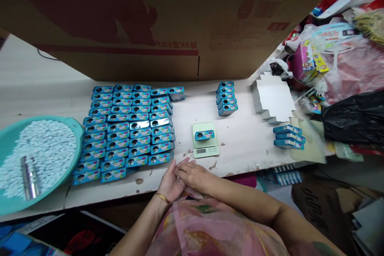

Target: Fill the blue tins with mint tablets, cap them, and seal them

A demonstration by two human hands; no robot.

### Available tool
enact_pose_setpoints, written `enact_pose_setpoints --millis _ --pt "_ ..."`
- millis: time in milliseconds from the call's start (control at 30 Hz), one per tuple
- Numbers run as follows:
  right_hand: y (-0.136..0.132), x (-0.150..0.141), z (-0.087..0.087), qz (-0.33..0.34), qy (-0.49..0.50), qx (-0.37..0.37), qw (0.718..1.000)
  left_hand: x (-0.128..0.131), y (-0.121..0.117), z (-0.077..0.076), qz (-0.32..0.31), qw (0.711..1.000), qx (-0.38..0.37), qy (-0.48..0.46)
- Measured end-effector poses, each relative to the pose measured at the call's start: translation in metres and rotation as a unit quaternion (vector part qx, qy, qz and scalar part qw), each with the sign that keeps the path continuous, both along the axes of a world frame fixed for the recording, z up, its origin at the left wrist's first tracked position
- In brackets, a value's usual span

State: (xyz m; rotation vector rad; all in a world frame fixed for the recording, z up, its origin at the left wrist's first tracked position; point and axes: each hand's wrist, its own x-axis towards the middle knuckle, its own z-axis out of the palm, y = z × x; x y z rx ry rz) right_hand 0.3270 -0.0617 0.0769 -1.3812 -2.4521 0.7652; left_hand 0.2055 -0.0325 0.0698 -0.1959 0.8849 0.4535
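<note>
At the table's front edge, my left hand [172, 184] is turned palm up with its fingers stretched out. My right hand [193, 175] rests across it, fingers lying over the left palm; nothing shows in either hand. Just beyond them stands a pale green digital scale [207, 151] carrying one small blue printed box [204, 135]. To the left, several rows of similar blue boxes [120, 144] stand close together. A short row of blue boxes [227, 99] is behind the scale to the right, and a few more blue boxes [288, 137] lean at the far right.
A teal basin [78, 136] of pale blue candy-like pieces, with a metal cylinder [30, 178] in it, stands at left. A large cardboard carton [180, 16] bounds the back. Stacked white card blanks [274, 96], a black bag [357, 116] and plastic clutter are at right.
</note>
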Motion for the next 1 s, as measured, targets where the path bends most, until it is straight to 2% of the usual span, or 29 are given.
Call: enact_pose_setpoints --millis 100,200,300,367,467,633,733,833,933,1000 --pt "0.007 0.002 -0.004 0.022 0.030 -0.012 0.999 0.003 0.002 0.001 -0.002 1.000 0.005 -0.004" --pt "0.014 0.008 -0.009 0.002 0.124 -0.030 0.992 0.012 0.007 0.006 0.011 0.999 0.033 0.004" --pt "0.024 0.024 -0.012 -0.082 0.215 -0.034 0.973 0.025 0.018 0.016 0.035 0.997 0.069 0.010" --pt "0.032 0.039 -0.012 -0.155 0.235 -0.019 0.959 0.033 0.027 0.021 0.044 0.995 0.082 0.019" --pt "0.046 0.061 -0.007 -0.230 0.191 0.023 0.954 0.039 0.037 0.023 0.039 0.994 0.083 0.057" --pt "0.061 0.076 -0.001 -0.239 0.074 0.057 0.967 0.034 0.037 0.016 0.042 0.991 0.083 0.101" --pt "0.055 0.084 0.002 -0.276 0.106 0.082 0.952 0.015 0.035 0.015 0.058 0.983 0.103 0.142" --pt "0.042 0.104 0.005 -0.339 0.141 0.101 0.924 -0.025 0.041 0.016 0.102 0.954 0.168 0.228" --pt "0.029 0.133 0.004 -0.387 0.123 0.105 0.908 -0.082 0.059 0.020 0.151 0.899 0.216 0.349" --pt "0.023 0.151 0.001 -0.409 0.100 0.107 0.900 -0.119 0.074 0.026 0.180 0.840 0.243 0.450"
